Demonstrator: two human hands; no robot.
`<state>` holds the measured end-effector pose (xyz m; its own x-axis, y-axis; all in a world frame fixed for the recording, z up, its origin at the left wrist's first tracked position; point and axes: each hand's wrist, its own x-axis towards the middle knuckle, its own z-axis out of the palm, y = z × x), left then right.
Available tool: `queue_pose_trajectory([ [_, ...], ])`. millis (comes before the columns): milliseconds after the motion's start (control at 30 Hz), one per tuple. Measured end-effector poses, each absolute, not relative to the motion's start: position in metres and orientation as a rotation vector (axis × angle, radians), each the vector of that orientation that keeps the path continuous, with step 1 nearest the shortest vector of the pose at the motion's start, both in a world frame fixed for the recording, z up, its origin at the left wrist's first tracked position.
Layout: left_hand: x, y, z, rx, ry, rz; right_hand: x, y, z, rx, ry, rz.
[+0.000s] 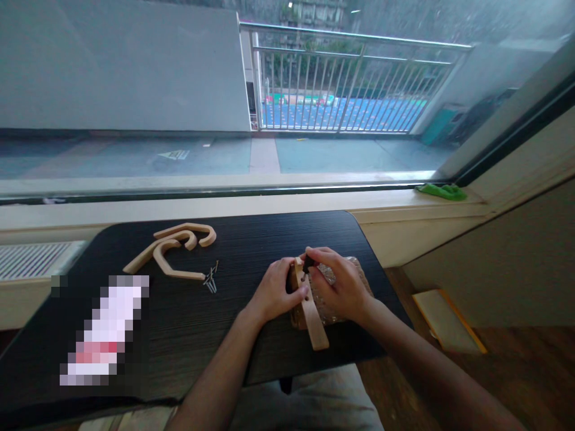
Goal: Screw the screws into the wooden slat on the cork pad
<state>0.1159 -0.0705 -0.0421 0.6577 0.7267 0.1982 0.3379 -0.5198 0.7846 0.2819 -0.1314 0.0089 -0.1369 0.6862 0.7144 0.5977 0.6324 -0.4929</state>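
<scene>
My left hand is closed on a pale wooden strip, its thumb across the strip near dark holes. The strip rests slanted on a bubble-wrapped package on the black table. Above the strip, my right hand pinches a small dark tool, whose lower end meets the wood near a hole. Whether it is a screwdriver or bit cannot be made out. Left of my hands, several screws lie loose beside curved wooden hooks.
The black table reaches to the window sill. A pixelated pale item lies at the table's left. On the sill sits a green cloth. A flat, yellow-edged panel lies on the floor to the right.
</scene>
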Motion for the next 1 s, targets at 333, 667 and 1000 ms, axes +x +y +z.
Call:
queue_pose_trajectory([
  [333, 0.1165, -0.0708, -0.0380, 2.131, 0.837, 0.642, 0.2840, -0.1340, 0.0147, -1.109, -1.849, 0.020],
  [667, 0.1161, -0.0712, -0.0357, 2.120, 0.820, 0.643, 0.2823, -0.1356, 0.0102, -1.157, -1.778, 0.025],
  [1000, 0.1162, -0.0715, -0.0380, 2.103, 0.841, 0.637, 0.2856, -0.1332, 0.0060, -1.088, -1.741, 0.037],
])
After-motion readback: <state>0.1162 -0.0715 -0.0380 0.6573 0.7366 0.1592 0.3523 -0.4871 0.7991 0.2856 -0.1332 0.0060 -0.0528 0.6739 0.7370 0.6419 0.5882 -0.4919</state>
